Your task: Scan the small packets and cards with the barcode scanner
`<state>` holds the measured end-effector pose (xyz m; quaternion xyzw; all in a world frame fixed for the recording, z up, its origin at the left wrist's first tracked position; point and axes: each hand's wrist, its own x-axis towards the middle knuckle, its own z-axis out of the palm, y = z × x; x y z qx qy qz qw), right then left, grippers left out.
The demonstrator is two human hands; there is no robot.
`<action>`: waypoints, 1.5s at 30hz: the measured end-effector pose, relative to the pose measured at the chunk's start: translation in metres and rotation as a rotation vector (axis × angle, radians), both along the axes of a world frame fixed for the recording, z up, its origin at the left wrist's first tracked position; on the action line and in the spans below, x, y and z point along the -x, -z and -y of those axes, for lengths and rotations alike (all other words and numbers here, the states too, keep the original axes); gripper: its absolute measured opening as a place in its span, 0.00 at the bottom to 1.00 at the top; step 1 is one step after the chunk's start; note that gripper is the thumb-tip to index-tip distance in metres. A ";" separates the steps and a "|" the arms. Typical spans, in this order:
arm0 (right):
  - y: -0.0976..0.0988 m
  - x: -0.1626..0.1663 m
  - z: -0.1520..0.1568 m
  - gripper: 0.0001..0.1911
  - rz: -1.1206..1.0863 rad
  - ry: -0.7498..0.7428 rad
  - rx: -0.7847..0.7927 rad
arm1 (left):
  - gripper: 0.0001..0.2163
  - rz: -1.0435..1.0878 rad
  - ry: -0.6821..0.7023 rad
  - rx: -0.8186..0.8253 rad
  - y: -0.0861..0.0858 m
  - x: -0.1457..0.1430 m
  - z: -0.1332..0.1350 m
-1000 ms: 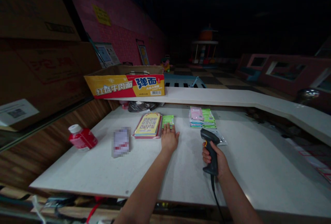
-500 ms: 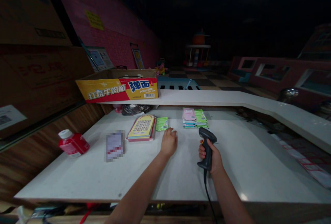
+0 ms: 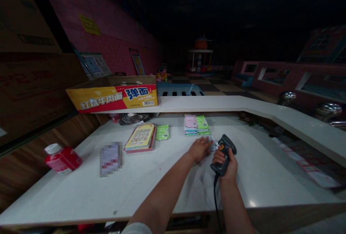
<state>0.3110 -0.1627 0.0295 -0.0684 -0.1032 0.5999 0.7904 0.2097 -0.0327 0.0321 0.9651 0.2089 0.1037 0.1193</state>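
My right hand is wrapped round the grip of a black barcode scanner, whose head tilts toward the left hand. My left hand is low over the counter, just left of the scanner, with bent fingers on a small pale bluish thing. That thing looks like a flat packet, but the fingers partly cover it. Behind the left hand is a stack of small pink, green and pale blue packets. A single green packet lies further left, beside a pile of yellow-topped cards.
A red bottle with a white cap lies on the left of the white counter, near a blurred-out flat item. A noodle carton sits on the raised ledge. The scanner's cable hangs over the front edge.
My left hand has moved right, from beside the single green packet to near the scanner, and a pale thing now shows at its fingers. The scanner has tilted and shifted slightly. The view has shifted.
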 end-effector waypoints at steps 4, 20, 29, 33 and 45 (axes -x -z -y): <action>0.001 0.000 -0.001 0.15 -0.012 0.016 0.003 | 0.24 -0.080 0.005 -0.003 -0.001 0.005 0.001; -0.002 0.020 -0.014 0.18 0.203 -0.235 0.271 | 0.14 0.235 -0.308 0.087 -0.011 0.137 -0.015; -0.005 0.030 -0.015 0.17 0.324 -0.238 0.365 | 0.22 0.221 -0.823 -0.023 -0.011 0.119 0.003; -0.007 0.030 -0.014 0.16 0.338 -0.250 0.352 | 0.16 0.319 -0.782 0.091 -0.006 0.125 -0.002; -0.030 0.055 -0.010 0.22 0.810 -0.125 0.536 | 0.16 1.170 -0.664 0.584 0.014 0.137 -0.021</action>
